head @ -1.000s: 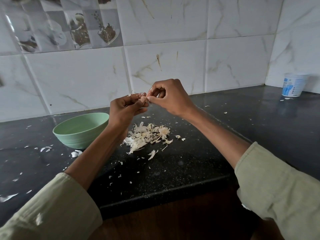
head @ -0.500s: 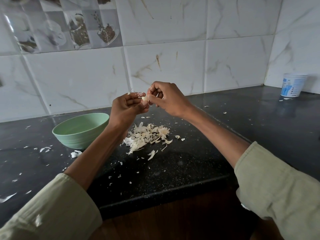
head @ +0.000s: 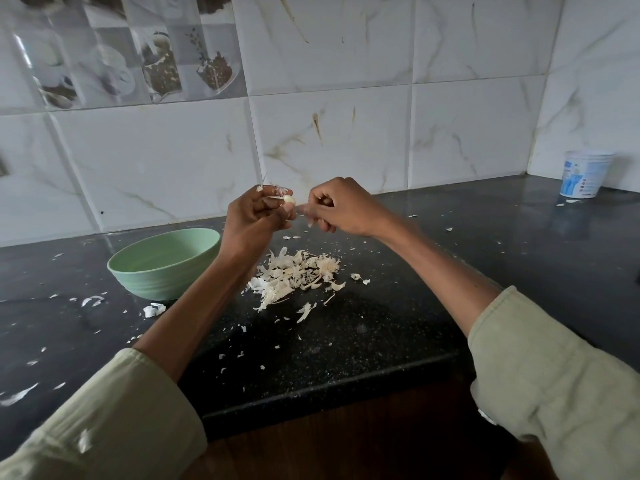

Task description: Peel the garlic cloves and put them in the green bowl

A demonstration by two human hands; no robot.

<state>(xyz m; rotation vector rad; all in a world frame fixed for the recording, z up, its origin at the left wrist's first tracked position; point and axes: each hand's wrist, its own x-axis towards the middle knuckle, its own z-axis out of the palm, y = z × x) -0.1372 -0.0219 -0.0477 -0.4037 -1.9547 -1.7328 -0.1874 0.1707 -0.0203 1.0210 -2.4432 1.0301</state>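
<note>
While both hands hang above the counter (head: pixel 381 327), the left hand (head: pixel 254 220) pinches a pale clove (head: pixel 289 199) at its fingertips. Right hand (head: pixel 341 207) just beside it, fingers curled; whether they grip a peel, cannot tell. Bowl (head: pixel 162 268) below-left of the fingers; peels (head: pixel 294 277) heaped directly beneath.

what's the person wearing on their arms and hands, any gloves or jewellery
Both arms wear loose, pale sage-green fabric sleeves, the left sleeve and the right sleeve, pushed up so that the forearms are bare. The cuffs look soft and creased. The left hand and right hand are bare: no gloves, and no rings, watch or bracelets show.
</note>
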